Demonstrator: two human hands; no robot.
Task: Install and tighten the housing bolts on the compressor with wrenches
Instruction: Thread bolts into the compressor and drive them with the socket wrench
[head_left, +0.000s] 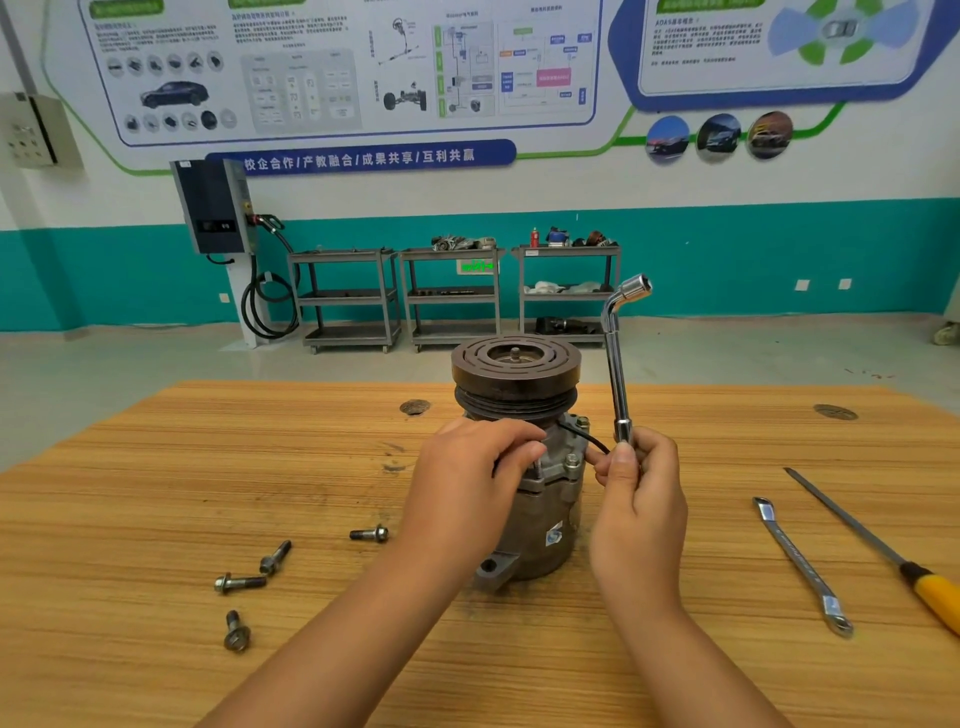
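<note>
- Bolt (538, 467), grey flanged steel, pinched by left hand (467, 478) at grey metal compressor's (540, 525) six o'clock: thread straight.
- Right hand (636, 493) clasps chrome L-shaped socket wrench (618, 364); seat squarely.

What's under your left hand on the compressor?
Left hand covers the compressor flange; a likely bolt shank shows below its fingers. The palm hides the rest.

Yellow-handled file (872, 540) on wooden table (156, 493) right; three carts (451, 293) against far wall (779, 249).
</note>
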